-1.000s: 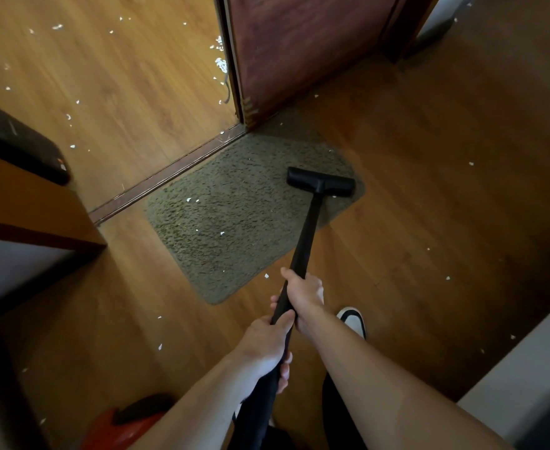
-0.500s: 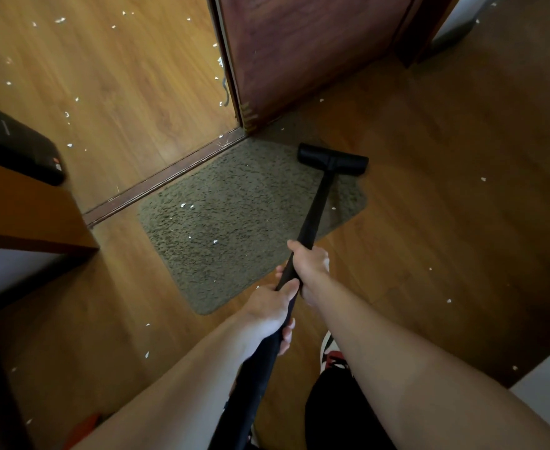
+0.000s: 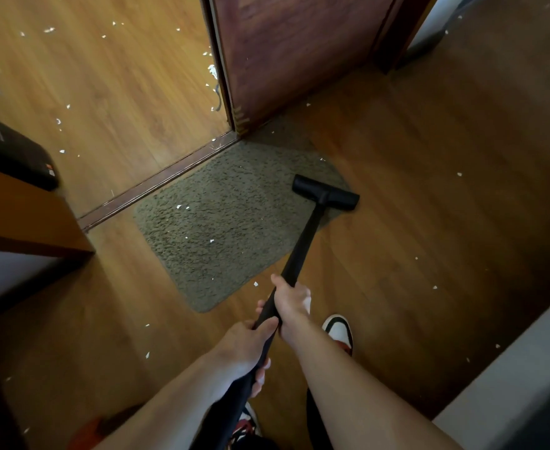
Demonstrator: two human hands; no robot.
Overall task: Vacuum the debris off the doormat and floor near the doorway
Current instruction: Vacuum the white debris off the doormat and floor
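Two-handed grip on vacuum wand point(image 3: 302, 245): left hand point(image 3: 247, 345), right hand point(image 3: 291, 303), fingers point(image 3: 260, 381) curled round it. Floor nozzle point(image 3: 325, 192) at doormat point(image 3: 234, 222) right edge. Sweep slow, flat, overlapping toward white scraps point(image 3: 212, 241) mid-mat.

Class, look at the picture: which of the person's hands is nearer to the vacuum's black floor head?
Right. The right hand grips the wand further down, closer to the floor head; the left hand grips it just behind, nearer the body.
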